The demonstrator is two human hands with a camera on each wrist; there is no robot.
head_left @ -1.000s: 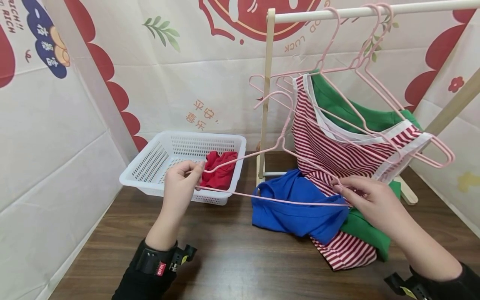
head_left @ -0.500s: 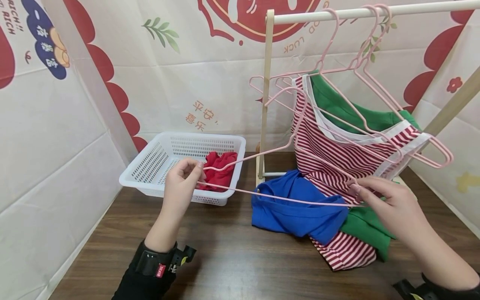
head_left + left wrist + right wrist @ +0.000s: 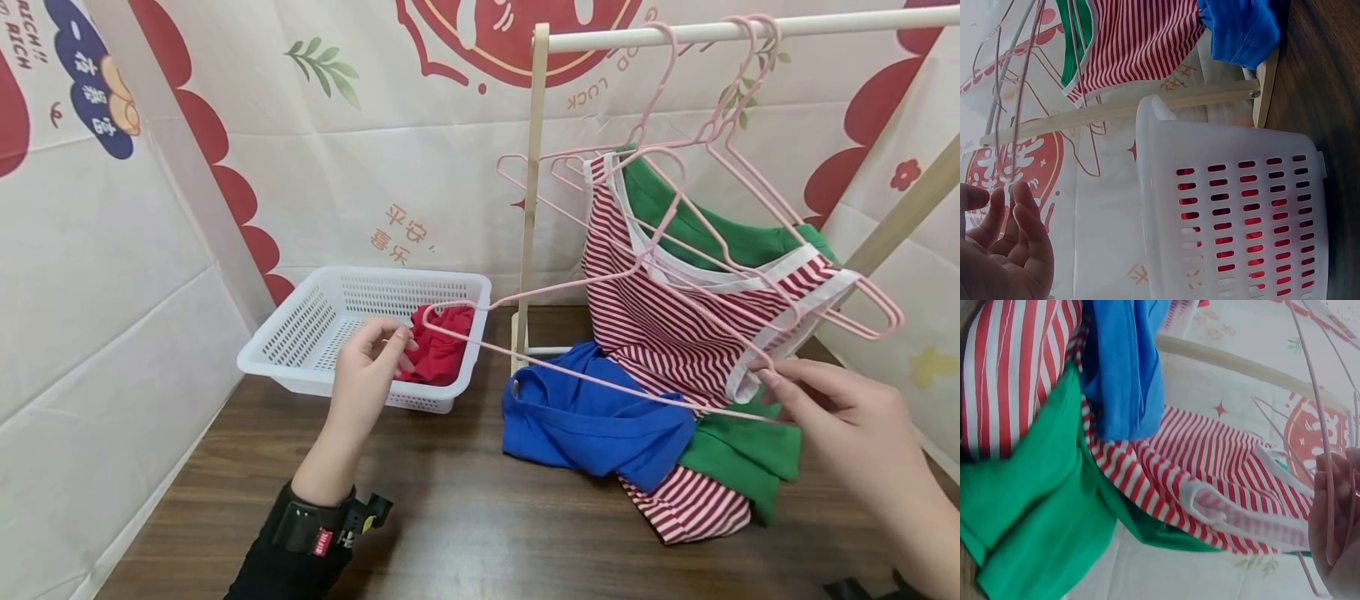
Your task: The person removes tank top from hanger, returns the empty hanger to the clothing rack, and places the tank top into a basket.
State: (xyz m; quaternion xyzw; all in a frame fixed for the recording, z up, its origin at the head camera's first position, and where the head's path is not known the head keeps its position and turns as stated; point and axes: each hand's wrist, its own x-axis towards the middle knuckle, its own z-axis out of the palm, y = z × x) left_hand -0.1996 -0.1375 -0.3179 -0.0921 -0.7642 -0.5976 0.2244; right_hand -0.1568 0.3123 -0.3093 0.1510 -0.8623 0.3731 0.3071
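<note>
At the left of the head view sits a white basket (image 3: 315, 329) on the brown table (image 3: 465, 533), and a red cloth (image 3: 438, 350) lies inside it at its right end. Just in front of the basket is the left hand (image 3: 367, 375). Its fingers are loosely curled and hold nothing; the fingertips are close to the red cloth and to the near end of a pink hanger (image 3: 570, 367). The hanger stretches across the middle of the picture, over a blue shirt (image 3: 592, 421) that lies in a heap on the table. Behind it stands a wooden rack (image 3: 534, 167) with more pink hangers (image 3: 720, 125) hooked on its top bar. A red and white striped shirt (image 3: 667, 308) and a green shirt (image 3: 720, 225) hang there, and their bottoms rest on the table. At the right edge, the right hand (image 3: 847, 412) pinches the far end of the pink hanger between its thumb and fingers, just beside the striped shirt.
</note>
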